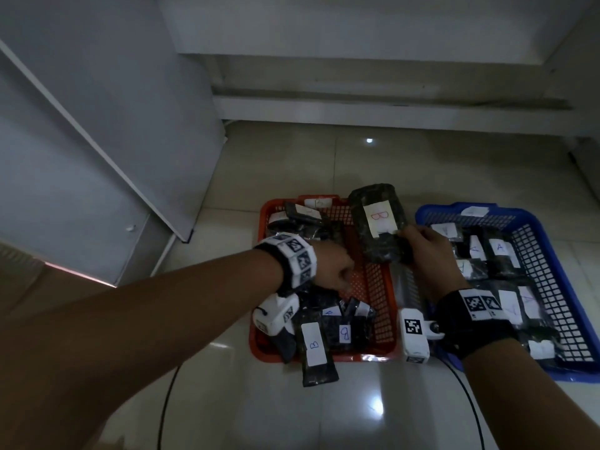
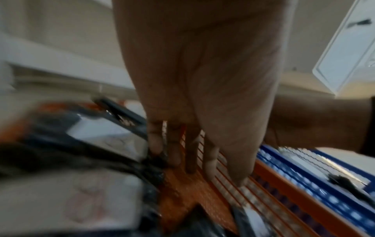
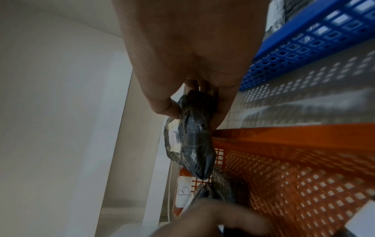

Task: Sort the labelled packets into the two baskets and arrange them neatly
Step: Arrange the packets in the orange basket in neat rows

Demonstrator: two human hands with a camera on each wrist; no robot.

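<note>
— Where is the right hand (image 1: 428, 251)?
— Above the gap between the two baskets on the floor (image 1: 292, 164). Its grip is closed on a dark packet (image 1: 378, 222) marked B; in the right wrist view the thumb (image 3: 166, 104) and fingers pinch the packet's near end.

— And where does that packet hang?
— Over the right edge of the orange basket (image 1: 383, 287), tilted, label up.

— The left hand (image 1: 331, 267)?
— Inside the orange basket, near its middle. In the left wrist view the fingers (image 2: 211, 158) point down at the mesh, loosely straight, holding nothing; that view is blurred, so I cannot tell if they touch it.

— The other packets?
— B packets (image 1: 313, 344) lie at the near and far ends of the orange basket; one overhangs its near edge. A packets (image 1: 500, 251) lie in the blue basket (image 1: 558, 254), just right of the orange one.
</note>
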